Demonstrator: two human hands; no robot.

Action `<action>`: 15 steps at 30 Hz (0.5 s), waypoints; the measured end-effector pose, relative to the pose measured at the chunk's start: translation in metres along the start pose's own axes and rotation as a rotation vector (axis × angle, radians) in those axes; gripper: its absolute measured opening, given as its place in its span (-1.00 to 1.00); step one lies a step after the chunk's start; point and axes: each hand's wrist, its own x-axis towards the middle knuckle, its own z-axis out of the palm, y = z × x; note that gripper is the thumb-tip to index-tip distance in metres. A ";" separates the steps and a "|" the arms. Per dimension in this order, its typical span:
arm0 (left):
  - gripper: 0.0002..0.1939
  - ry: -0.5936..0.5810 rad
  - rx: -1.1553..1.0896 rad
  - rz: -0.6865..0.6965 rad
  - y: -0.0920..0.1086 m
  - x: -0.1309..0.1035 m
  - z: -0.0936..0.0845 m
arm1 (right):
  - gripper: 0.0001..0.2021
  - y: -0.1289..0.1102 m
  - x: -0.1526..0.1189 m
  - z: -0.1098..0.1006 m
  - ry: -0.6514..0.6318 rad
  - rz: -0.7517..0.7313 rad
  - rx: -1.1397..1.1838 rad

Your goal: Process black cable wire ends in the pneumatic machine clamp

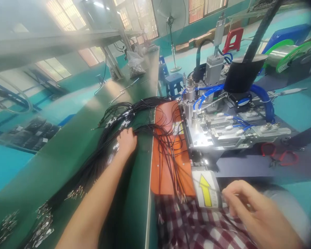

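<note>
black cables (93,159), many: bundled lengthwise on the green bench (137,183), several loose across the orange plate (167,180). left hand (127,140): curled at the bundle, grip unclear. right hand (251,207): pinched narrow, seemingly on one black cable, blurred. progress, judged: mid-batch; finished and pending pieces indistinguishable.

We find cable bundles (93,162) on the workbench (72,141) at our ten o'clock, the pneumatic fixture (217,121) at one.
</note>
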 end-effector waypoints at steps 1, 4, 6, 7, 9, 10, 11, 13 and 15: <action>-0.61 -0.022 -0.059 0.036 0.007 -0.007 -0.001 | -0.68 -0.004 -0.001 0.004 -0.051 0.031 0.024; -0.75 -0.148 -0.269 0.114 0.026 -0.031 -0.001 | -0.64 -0.008 -0.002 0.013 -0.290 0.138 0.208; -0.83 -0.254 -0.415 0.087 0.037 -0.047 0.000 | -0.64 -0.007 -0.004 0.022 -0.513 0.233 0.404; -0.84 -0.310 -0.487 0.051 0.041 -0.055 0.001 | -0.65 -0.006 -0.007 0.028 -0.613 0.283 0.506; -0.82 -0.438 -0.632 -0.042 0.047 -0.069 0.001 | -0.68 -0.004 -0.015 0.046 -0.730 0.362 0.672; -0.80 -0.510 -0.702 -0.090 0.050 -0.075 0.001 | -0.66 -0.004 -0.019 0.056 -0.736 0.376 0.736; -0.78 -0.579 -0.768 -0.137 0.052 -0.080 -0.001 | -0.60 -0.005 -0.024 0.064 -0.741 0.381 0.774; -0.76 -0.702 -0.883 -0.223 0.056 -0.085 -0.004 | -0.52 -0.009 -0.029 0.077 -0.785 0.383 0.810; -0.78 -0.788 -0.969 -0.299 0.057 -0.084 -0.008 | -0.49 -0.017 -0.029 0.083 -0.897 0.379 0.826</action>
